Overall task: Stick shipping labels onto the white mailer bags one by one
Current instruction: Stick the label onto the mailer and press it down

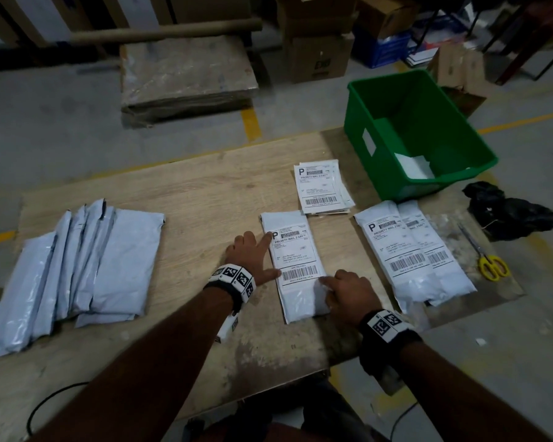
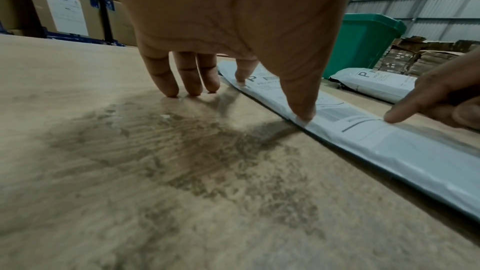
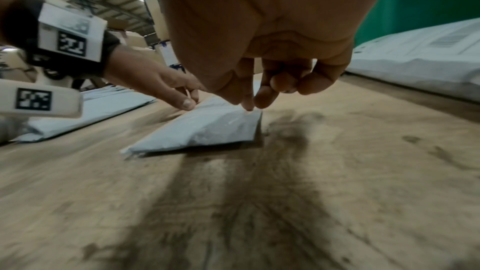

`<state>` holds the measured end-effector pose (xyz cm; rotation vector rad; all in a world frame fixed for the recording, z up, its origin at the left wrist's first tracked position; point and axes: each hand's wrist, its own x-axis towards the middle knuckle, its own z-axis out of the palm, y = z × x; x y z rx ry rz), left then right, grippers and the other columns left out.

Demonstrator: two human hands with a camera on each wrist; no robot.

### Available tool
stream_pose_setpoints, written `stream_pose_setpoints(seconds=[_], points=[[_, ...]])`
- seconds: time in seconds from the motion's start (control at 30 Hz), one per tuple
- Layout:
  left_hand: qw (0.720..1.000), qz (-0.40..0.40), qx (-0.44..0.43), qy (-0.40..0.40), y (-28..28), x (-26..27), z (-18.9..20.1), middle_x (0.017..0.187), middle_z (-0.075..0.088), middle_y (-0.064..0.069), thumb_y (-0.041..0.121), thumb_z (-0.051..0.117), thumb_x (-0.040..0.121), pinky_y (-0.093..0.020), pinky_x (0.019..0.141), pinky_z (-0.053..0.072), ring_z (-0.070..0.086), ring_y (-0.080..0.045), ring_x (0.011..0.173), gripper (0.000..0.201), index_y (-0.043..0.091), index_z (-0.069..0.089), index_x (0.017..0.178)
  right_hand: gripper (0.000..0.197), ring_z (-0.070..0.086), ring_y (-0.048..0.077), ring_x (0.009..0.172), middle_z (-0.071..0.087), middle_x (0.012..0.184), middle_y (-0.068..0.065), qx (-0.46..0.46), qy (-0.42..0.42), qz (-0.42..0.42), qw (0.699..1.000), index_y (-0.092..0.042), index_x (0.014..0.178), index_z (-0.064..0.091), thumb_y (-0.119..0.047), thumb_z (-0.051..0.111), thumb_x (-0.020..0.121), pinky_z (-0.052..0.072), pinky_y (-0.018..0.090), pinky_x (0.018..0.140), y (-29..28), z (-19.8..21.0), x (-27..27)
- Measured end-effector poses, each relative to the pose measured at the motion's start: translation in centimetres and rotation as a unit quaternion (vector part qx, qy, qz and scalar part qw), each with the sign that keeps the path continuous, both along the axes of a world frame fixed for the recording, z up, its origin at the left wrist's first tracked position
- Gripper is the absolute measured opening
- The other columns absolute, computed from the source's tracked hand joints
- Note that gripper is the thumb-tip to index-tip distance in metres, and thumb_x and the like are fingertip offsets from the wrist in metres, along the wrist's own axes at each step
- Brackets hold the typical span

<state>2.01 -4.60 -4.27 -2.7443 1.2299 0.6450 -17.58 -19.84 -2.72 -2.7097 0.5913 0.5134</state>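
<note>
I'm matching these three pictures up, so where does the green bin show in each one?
Head view: the green bin stands at the table's far right corner, beyond the stack of loose labels.
Left wrist view: the green bin is at upper right, behind the labelled bags.
Right wrist view: its green wall fills the top right corner, behind a labelled bag.
Shared landmark: the mailer bag under both hands, in all three.

Label (image 1: 296, 255) on middle mailer bag (image 1: 300, 301): big "P", "PRIORITY MAIL 2-DAY", barcode below; address lines too small to read.
Top sheet of loose label stack (image 1: 320, 186): same "P", "PRIORITY MAIL 2-DAY", barcode.
Labelled bags at right (image 1: 409, 250): "P", "PRIORITY MAIL" legible, barcodes.
Wristbands (image 1: 233, 277): square black-white coded markers, no text.
</note>
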Motion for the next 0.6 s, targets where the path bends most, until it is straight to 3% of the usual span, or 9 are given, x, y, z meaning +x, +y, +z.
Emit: stream_pose_setpoints(seconds=[0.17,0.37,0.6], points=[[1.0,0.009,-0.007,0.001,0.1,-0.2,0.1,0.137,0.034,-0.013,0.072,0.055,0.077,-0.044,0.098,0.038,0.037,-0.031,0.122,0.102,0.023,0.007,0.152,0.043,0.056,0.032,0.101,0.058,0.108,0.006,0.027,-0.028,-0.01,0.999,-0.027,0.125,0.053,-0.023,0.053,0.082,0.041,0.038,0.084,-0.2,-0.1,0.5],[1.0,0.018,0.001,0.017,0.1,-0.2,0.3,0.134,0.035,-0.01,0.068,0.063,0.073,-0.043,0.097,0.04,0.039,-0.028,0.119,0.106,0.024,0.009,0.152,0.039,0.056,0.031,0.105,0.057,0.113,0.006,0.028,-0.014,-0.01,0.999,-0.028,0.124,0.048,-0.028,0.051,0.085,0.04,0.041,0.09,-1.0,-0.6,3.9],[1.0,0.024,0.007,0.013,0.1,-0.5,0.4,0.139,0.033,-0.01,0.065,0.064,0.075,-0.043,0.1,0.038,0.036,-0.028,0.124,0.101,0.028,0.011,0.152,0.049,0.056,0.031,0.104,0.059,0.115,0.008,0.035,-0.01,-0.004,0.999,-0.032,0.134,0.036,-0.029,0.048,0.087,0.039,0.043,0.093,-3.3,-0.5,8.4]])
